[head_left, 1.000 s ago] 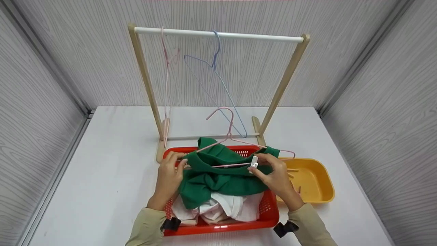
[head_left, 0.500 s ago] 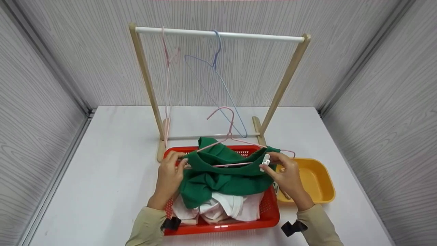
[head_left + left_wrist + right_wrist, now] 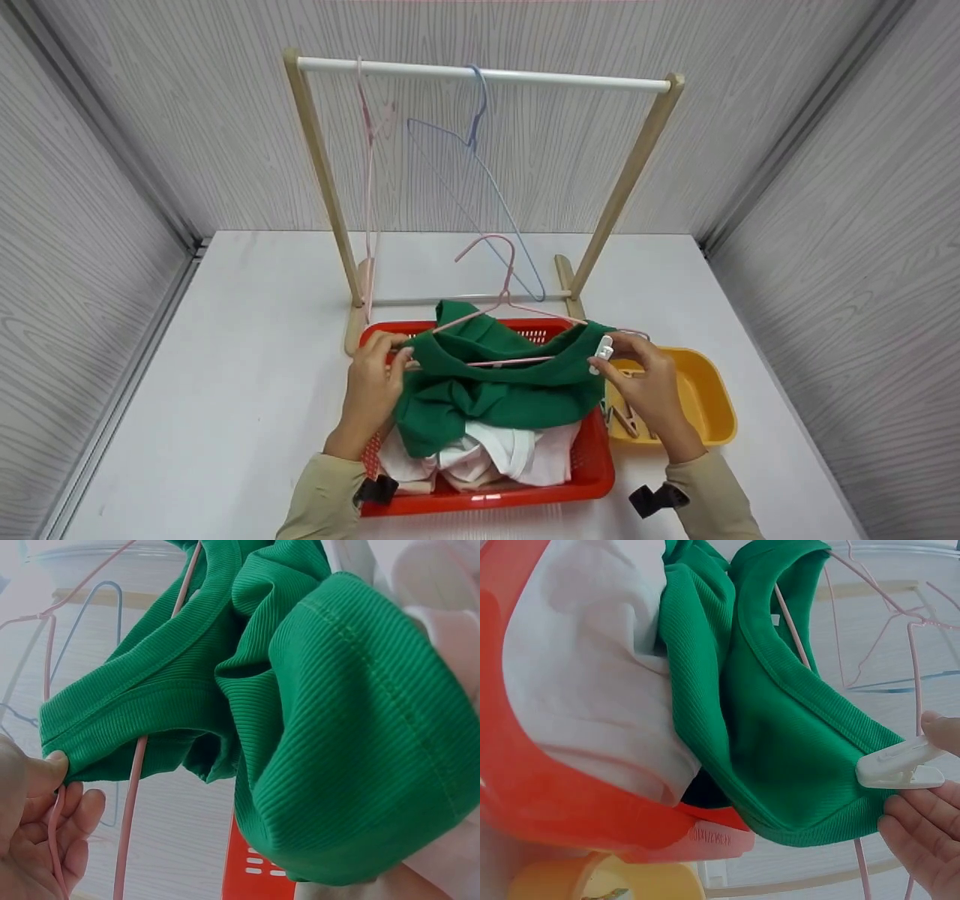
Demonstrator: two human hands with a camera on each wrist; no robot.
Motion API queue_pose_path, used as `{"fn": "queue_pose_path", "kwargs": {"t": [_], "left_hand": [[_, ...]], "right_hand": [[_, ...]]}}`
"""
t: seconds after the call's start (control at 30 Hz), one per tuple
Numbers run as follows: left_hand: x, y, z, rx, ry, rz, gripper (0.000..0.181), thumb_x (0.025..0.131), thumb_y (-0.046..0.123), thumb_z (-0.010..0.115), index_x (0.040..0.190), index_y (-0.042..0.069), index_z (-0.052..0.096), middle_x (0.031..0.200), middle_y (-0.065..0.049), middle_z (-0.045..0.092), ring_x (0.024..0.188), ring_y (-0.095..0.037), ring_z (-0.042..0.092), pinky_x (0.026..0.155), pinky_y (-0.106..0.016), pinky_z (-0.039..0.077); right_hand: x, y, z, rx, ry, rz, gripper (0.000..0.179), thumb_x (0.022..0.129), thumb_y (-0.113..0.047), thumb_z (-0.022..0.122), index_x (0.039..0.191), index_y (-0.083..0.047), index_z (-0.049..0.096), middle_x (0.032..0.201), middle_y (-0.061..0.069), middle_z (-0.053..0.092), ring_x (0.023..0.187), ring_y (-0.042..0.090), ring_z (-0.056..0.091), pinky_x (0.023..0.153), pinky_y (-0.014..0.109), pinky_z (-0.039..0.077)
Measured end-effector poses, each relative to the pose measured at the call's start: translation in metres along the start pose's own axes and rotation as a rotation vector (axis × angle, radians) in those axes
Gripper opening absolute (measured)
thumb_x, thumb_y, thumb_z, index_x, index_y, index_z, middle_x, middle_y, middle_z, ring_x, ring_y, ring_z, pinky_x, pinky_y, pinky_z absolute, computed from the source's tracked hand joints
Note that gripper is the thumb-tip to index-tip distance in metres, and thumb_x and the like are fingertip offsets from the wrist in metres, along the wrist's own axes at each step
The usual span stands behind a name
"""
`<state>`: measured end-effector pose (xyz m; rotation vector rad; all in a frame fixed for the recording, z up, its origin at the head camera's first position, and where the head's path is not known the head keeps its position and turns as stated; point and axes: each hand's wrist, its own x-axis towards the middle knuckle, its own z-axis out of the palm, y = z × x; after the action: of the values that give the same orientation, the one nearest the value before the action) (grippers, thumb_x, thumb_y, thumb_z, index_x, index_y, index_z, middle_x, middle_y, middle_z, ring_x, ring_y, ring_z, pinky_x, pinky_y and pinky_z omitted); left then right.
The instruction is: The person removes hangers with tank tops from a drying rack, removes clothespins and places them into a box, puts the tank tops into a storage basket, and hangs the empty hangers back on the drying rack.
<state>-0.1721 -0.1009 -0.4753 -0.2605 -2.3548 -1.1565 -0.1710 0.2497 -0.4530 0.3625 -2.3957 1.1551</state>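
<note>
A green ribbed garment (image 3: 495, 394) is draped over a pink hanger (image 3: 506, 289), whose hook points up and leftward. At the garment's left shoulder my left hand (image 3: 373, 379) pinches the cloth between thumb and fingers; in the left wrist view the thumb (image 3: 49, 772) presses the edge where the hanger wire passes. My right hand (image 3: 645, 382) holds a white plastic clothespin (image 3: 601, 355) at the right shoulder. In the right wrist view the clothespin (image 3: 900, 765) lies over the green strap, thumb above and fingers below. How firmly its tip bites the cloth cannot be told.
Beneath the garment stands a red basket (image 3: 525, 495) with white and pale pink clothes (image 3: 502, 454). A yellow tray (image 3: 709, 394) with several wooden clothespins (image 3: 626, 420) sits to the right. Behind rises a rack with a white rod (image 3: 570, 76), bearing a pink hanger (image 3: 369, 135) and a blue hanger (image 3: 476, 120).
My right hand has slid rightward along the garment's neckline with the white clothespin, reaching the right shoulder. My left hand stays at the left shoulder.
</note>
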Motion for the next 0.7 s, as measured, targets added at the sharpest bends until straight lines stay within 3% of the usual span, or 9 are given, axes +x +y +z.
{"fn": "queue_pose_path", "kwargs": {"t": [0.37, 0.7], "left_hand": [[0.000, 0.000, 0.000, 0.008, -0.017, -0.013, 0.012, 0.091, 0.004, 0.062, 0.101, -0.003, 0.063, 0.097, -0.014, 0.064, 0.090, -0.026, 0.061, 0.084, -0.045, 0.051], [0.000, -0.002, 0.001, -0.005, 0.003, 0.005, 0.011, 0.090, 0.002, 0.063, 0.100, -0.003, 0.063, 0.095, -0.013, 0.064, 0.089, -0.025, 0.063, 0.085, -0.045, 0.055]], "right_hand": [[0.001, 0.013, -0.009, 0.020, 0.019, 0.084, 0.033, 0.079, -0.005, 0.076, 0.110, 0.002, 0.067, 0.102, 0.018, 0.072, 0.085, -0.018, 0.057, 0.080, 0.003, 0.048], [-0.001, 0.031, -0.015, -0.034, 0.045, 0.138, 0.033, 0.078, -0.004, 0.077, 0.109, 0.003, 0.067, 0.091, 0.017, 0.070, 0.080, -0.017, 0.055, 0.079, 0.002, 0.046]]}}
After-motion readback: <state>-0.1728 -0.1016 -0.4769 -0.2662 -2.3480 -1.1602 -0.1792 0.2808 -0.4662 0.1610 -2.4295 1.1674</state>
